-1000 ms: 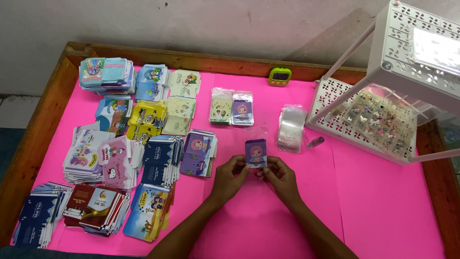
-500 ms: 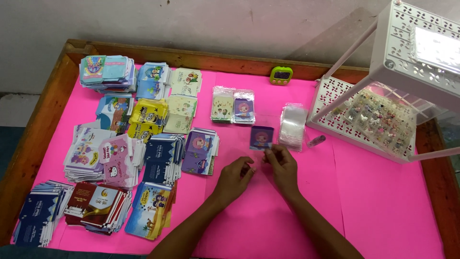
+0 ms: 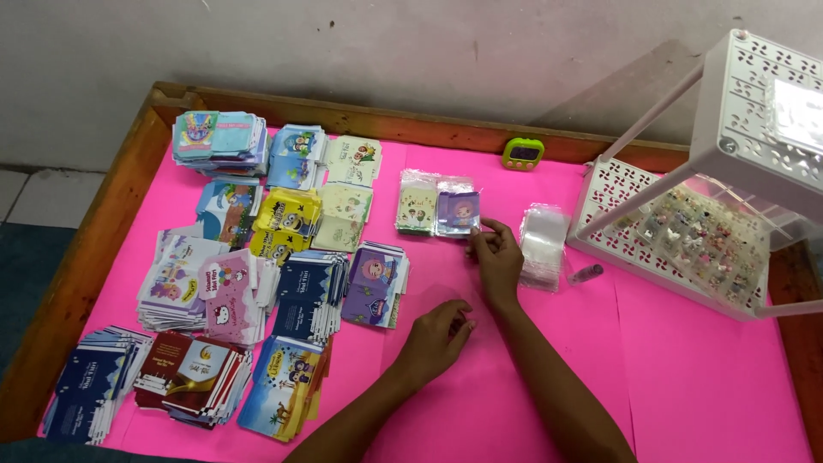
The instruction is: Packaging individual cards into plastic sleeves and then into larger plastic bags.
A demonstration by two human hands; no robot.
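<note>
— Since a second ago, what moved?
— Both hands parted. Earlier they held the purple sleeved card together near the tabletop's middle; now the right hand point(image 3: 497, 261) has carried the purple sleeved card point(image 3: 459, 213) up onto the small pile of bagged cards point(image 3: 417, 208).
— Are the fingers still on it?
— Thumb and forefinger pinch its right edge as it lies on the pile's right half.
— And the left hand point(image 3: 439, 334)?
— Lower down, loosely curled on the pink tabletop point(image 3: 686, 377), holding nothing.
— What lies nearby?
— A stack of clear sleeves point(image 3: 543, 244) just right of the hand, a green timer point(image 3: 523, 153) beyond, card stacks point(image 3: 249, 274) well left, a white rack point(image 3: 686, 231) far right.
</note>
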